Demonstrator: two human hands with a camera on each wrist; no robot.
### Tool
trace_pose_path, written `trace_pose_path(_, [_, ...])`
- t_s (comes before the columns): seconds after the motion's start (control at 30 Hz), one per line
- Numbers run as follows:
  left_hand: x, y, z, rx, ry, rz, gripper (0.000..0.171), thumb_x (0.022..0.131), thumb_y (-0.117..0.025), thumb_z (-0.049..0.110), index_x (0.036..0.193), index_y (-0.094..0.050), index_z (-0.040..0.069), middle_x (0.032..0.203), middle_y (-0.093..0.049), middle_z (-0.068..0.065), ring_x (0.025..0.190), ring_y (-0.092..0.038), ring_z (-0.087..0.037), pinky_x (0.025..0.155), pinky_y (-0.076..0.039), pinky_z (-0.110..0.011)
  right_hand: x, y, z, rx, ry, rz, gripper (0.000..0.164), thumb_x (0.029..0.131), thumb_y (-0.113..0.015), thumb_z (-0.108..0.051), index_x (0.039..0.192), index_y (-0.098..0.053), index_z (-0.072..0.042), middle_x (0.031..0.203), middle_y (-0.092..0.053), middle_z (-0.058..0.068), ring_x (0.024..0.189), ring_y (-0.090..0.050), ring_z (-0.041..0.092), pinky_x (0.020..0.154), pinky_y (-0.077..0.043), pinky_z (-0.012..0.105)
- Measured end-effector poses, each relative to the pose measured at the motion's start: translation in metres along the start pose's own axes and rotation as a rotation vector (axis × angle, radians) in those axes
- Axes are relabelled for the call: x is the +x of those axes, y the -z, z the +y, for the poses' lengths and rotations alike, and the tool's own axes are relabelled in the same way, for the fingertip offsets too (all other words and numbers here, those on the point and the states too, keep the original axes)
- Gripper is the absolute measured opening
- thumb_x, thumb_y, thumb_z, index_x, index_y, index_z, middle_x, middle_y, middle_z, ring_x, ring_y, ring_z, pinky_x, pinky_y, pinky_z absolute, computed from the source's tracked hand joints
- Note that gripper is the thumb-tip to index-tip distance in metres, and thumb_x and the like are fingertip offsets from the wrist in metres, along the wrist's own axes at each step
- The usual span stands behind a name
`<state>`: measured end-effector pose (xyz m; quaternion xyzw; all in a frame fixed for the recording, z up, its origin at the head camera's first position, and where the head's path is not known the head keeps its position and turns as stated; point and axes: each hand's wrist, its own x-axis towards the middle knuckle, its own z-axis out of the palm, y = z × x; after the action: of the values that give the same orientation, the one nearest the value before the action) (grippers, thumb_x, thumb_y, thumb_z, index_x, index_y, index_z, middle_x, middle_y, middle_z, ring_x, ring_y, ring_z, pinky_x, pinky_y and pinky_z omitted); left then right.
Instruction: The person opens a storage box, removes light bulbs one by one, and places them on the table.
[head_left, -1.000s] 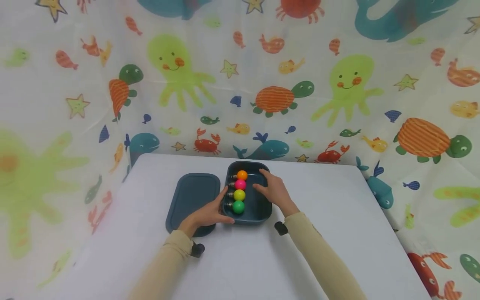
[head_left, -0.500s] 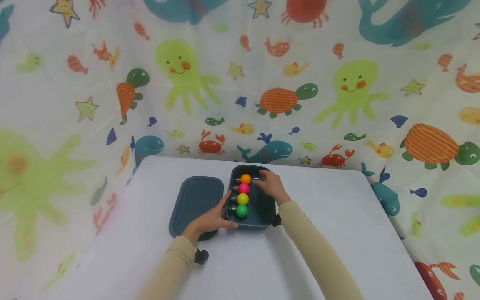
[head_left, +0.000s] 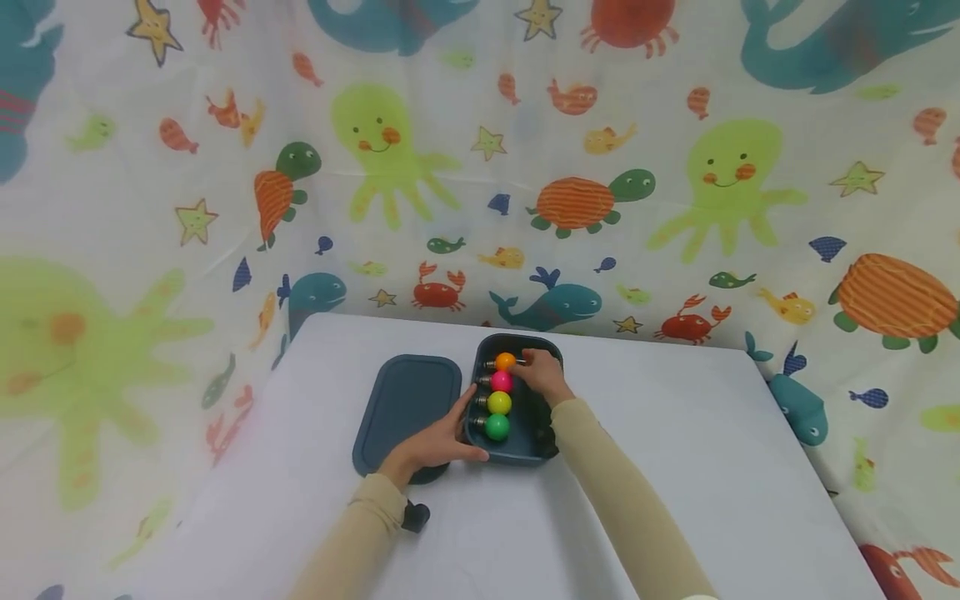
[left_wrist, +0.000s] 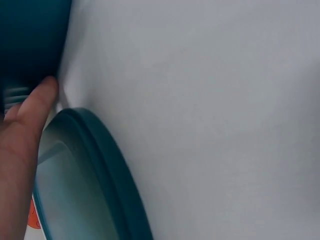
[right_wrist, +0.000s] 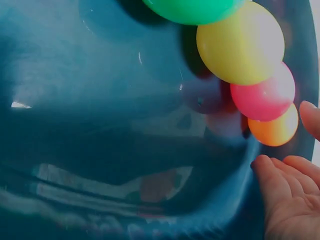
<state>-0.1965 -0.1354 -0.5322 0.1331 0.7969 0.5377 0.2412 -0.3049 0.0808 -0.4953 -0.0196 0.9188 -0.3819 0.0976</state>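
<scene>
A dark blue box (head_left: 517, 458) stands on the white table with a row of light bulbs along its left side. From back to front they are an orange bulb (head_left: 506, 361), a pink bulb (head_left: 502, 382), a yellow bulb (head_left: 499, 403) and a green bulb (head_left: 497, 427), screw bases facing left. My left hand (head_left: 431, 446) rests against the box's front left corner, thumb at the front wall and fingers along the left wall. Inside the back of the box, my right hand (head_left: 546, 377) is beside the orange bulb; the right wrist view shows thumb and fingers (right_wrist: 280, 185) apart from it.
A matching dark blue lid (head_left: 408, 408) lies flat just left of the box, partly behind the left hand. At the table's back edge hangs a white curtain (head_left: 465, 192) printed with sea animals.
My right hand has moved left inside the box, from its right side to the orange bulb. The left hand keeps its place at the box. The head view has shifted slightly.
</scene>
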Motion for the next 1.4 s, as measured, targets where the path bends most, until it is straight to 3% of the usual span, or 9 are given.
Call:
trace_pose_path(0.2, [0.002, -0.003, 0.002, -0.012, 0.010, -0.003, 0.112, 0.083, -0.079, 0.032, 0.157, 0.005, 0.035, 0.163, -0.004, -0.010, 0.144, -0.027, -0.031, 0.114, -0.026, -0.053, 0.005, -0.010, 0.004, 0.059, -0.059, 0.012, 0.055, 0.093, -0.066, -0.027, 0.136, -0.052, 0.004, 0.136, -0.055, 0.021, 0.118, -0.056, 0.034, 0.103, -0.045, 0.045])
trace_pose_path(0.53, [0.001, -0.001, -0.001, -0.020, 0.018, -0.003, 0.111, 0.082, -0.079, 0.033, 0.156, 0.003, 0.038, 0.164, -0.004, -0.008, 0.144, -0.025, -0.030, 0.114, -0.026, -0.054, 0.008, -0.014, 0.003, 0.109, -0.071, 0.011, 0.054, 0.094, -0.065, -0.027, 0.135, -0.052, 0.005, 0.137, -0.054, 0.023, 0.117, -0.056, 0.036, 0.102, -0.044, 0.048])
trace_pose_path(0.83, [0.002, -0.001, -0.002, -0.033, 0.012, -0.004, 0.111, 0.082, -0.080, 0.034, 0.155, 0.003, 0.040, 0.164, -0.004, -0.006, 0.145, -0.023, -0.028, 0.114, -0.025, -0.053, 0.010, -0.016, -0.001, 0.036, -0.022, 0.034, 0.047, 0.095, -0.063, -0.025, 0.131, -0.056, 0.005, 0.131, -0.059, 0.023, 0.110, -0.058, 0.036, 0.102, -0.045, 0.046])
trace_pose_path(1.13, [0.004, -0.005, -0.003, -0.035, 0.018, -0.007, 0.111, 0.081, -0.080, 0.033, 0.156, 0.003, 0.040, 0.164, -0.004, -0.007, 0.145, -0.025, -0.030, 0.114, -0.027, -0.053, 0.008, -0.018, 0.004, 0.035, -0.002, 0.093, 0.043, 0.096, -0.063, -0.022, 0.130, -0.058, 0.004, 0.130, -0.059, 0.021, 0.112, -0.058, 0.035, 0.102, -0.045, 0.045])
trace_pose_path(1.4, [0.002, -0.002, -0.001, -0.062, 0.031, -0.001, 0.111, 0.081, -0.081, 0.031, 0.155, 0.002, 0.040, 0.163, -0.005, -0.009, 0.144, -0.028, -0.032, 0.113, -0.028, -0.053, 0.004, -0.009, -0.001, -0.016, 0.087, 0.126, 0.042, 0.095, -0.065, -0.018, 0.129, -0.058, 0.005, 0.129, -0.061, 0.021, 0.113, -0.058, 0.035, 0.104, -0.043, 0.044])
